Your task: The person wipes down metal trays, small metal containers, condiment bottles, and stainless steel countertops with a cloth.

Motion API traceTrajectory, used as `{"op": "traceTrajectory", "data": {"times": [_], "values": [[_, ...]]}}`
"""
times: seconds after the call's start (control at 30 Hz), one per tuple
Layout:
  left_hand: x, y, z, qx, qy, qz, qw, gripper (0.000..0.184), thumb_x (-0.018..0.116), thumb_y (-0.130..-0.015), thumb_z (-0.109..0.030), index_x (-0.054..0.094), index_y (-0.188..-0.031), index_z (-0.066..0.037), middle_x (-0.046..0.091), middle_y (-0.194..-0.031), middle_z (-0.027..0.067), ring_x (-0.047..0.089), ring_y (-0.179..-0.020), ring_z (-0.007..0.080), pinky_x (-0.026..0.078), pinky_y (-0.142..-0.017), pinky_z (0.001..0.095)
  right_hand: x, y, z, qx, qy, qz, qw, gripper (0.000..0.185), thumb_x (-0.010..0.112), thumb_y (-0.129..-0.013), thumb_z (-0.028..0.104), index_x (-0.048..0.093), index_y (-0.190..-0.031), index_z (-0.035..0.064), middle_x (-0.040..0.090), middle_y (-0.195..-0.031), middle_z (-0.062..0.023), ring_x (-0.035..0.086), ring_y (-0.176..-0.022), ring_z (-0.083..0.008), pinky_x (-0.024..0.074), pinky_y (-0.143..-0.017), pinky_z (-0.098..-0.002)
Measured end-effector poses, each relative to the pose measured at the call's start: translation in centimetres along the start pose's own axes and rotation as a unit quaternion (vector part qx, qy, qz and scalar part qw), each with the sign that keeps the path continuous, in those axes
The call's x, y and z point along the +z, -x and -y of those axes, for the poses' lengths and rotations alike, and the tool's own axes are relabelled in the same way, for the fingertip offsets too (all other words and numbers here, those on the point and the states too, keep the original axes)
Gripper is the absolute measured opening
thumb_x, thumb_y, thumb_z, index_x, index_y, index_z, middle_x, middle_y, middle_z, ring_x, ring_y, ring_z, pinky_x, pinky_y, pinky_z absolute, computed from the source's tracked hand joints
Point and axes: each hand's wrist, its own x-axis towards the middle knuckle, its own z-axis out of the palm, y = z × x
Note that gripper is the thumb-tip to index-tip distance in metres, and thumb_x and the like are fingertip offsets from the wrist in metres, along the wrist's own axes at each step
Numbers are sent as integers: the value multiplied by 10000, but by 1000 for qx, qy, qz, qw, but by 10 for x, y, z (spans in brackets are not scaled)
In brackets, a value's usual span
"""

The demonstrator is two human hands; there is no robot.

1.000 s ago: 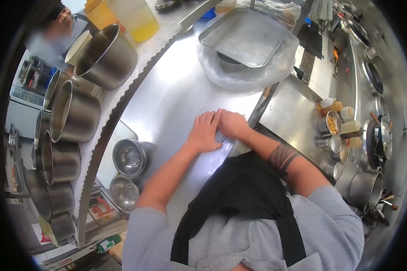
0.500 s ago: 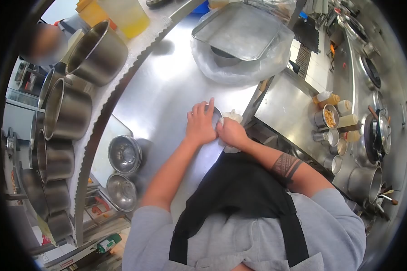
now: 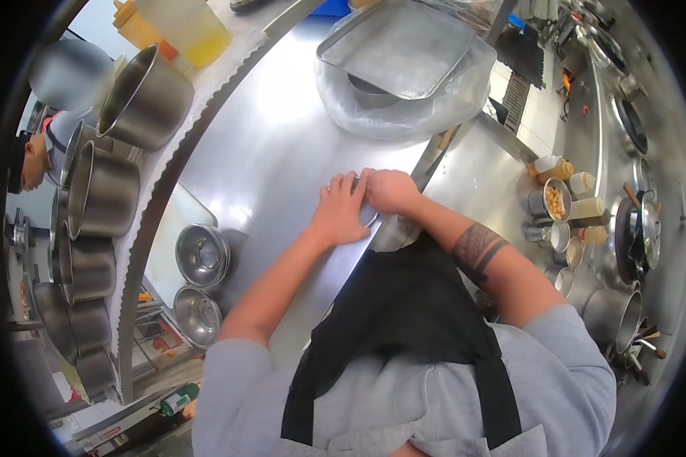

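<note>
At the right-hand edge of a steel counter (image 3: 270,160), two bare hands meet over a small round metal item (image 3: 369,216).

The left hand (image 3: 341,211) lies palm down, its fingers slightly spread and its thumb reaching along the metal item. The right hand (image 3: 391,191) is curled closed against it; whether it pinches anything is hidden. The metal item is mostly covered, with part of its curved rim showing between the hands, near the edge beside the black apron (image 3: 404,305).

At the counter's far right corner, a rectangular metal tray (image 3: 396,47) rests over a metal bowl (image 3: 371,93) surrounded by clear plastic (image 3: 404,122). Along the left edge, by a white board (image 3: 162,263), sit a nested stack of shiny bowls (image 3: 201,256) and another metal bowl (image 3: 197,315) just beside it.

A raised shelf (image 3: 177,145) on the left carries a row of deep steel pots (image 3: 105,190). At its far end, a translucent bottle (image 3: 198,34) holds yellow liquid beside an orange-yellow bottle (image 3: 139,24). Another person (image 3: 36,160) is visible beyond the pots.

Across the gap, on the right-hand steel surface (image 3: 476,167), a small pot (image 3: 550,200) contains pale yellow chunks. Squeeze bottles (image 3: 587,207) and small metal cups (image 3: 559,236) stand around it.
</note>
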Motion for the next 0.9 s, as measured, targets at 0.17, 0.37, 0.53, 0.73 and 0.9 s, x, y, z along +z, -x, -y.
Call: {"op": "traceTrajectory", "data": {"times": [0.17, 0.37, 0.53, 0.73, 0.9], "values": [[8, -27, 5, -11, 23, 3, 1000, 1129, 811, -658, -345, 294, -1628, -85, 450, -1470, 172, 417, -1351, 381, 393, -1037, 528, 28, 10, -5, 27, -117, -93, 988, 389, 580, -976, 314, 655, -1112, -43, 723, -958, -281, 708, -910, -451, 558, -826, -538], [-17, -58, -26, -167, 36, 1, 985, 1159, 833, -658, -346, 271, -1634, -74, 429, -1519, 175, 381, -1409, 379, 374, -1112, 543, -30, 17, -83, 37, -380, 9, 924, 379, 583, -1042, 380, 662, -1200, 45, 744, -999, -114, 697, -830, -237, 566, -820, -410], [-68, -94, -105, -36, 187, -56, 980, 1136, 838, -642, -328, 320, -1618, -63, 460, -1490, 193, 423, -1367, 406, 387, -1134, 497, -86, 34, -110, 87, -775, 166, 604, 552, 464, -1106, 443, 454, -1540, 102, 532, -1515, -112, 555, -1350, -283, 465, -1111, -478], [-78, -150, -149, 30, 171, -149, 973, 1138, 838, -615, -297, 340, -1610, -62, 485, -1462, 201, 450, -1333, 419, 391, -1118, 508, -78, 20, -118, 26, -946, 204, 251, 492, 399, -1120, 401, 509, -1482, 87, 575, -1467, -97, 558, -1345, -278, 472, -1121, -467], [-90, -193, -107, -25, 17, -150, 988, 1210, 851, -606, -327, 276, -1641, -80, 536, -1414, 205, 472, -1314, 429, 406, -1107, 515, -86, 38, -130, 21, -948, 208, 240, 557, 369, -1120, 390, 435, -1530, 17, 539, -1500, -208, 560, -1320, -418, 432, -1137, -579]]}}
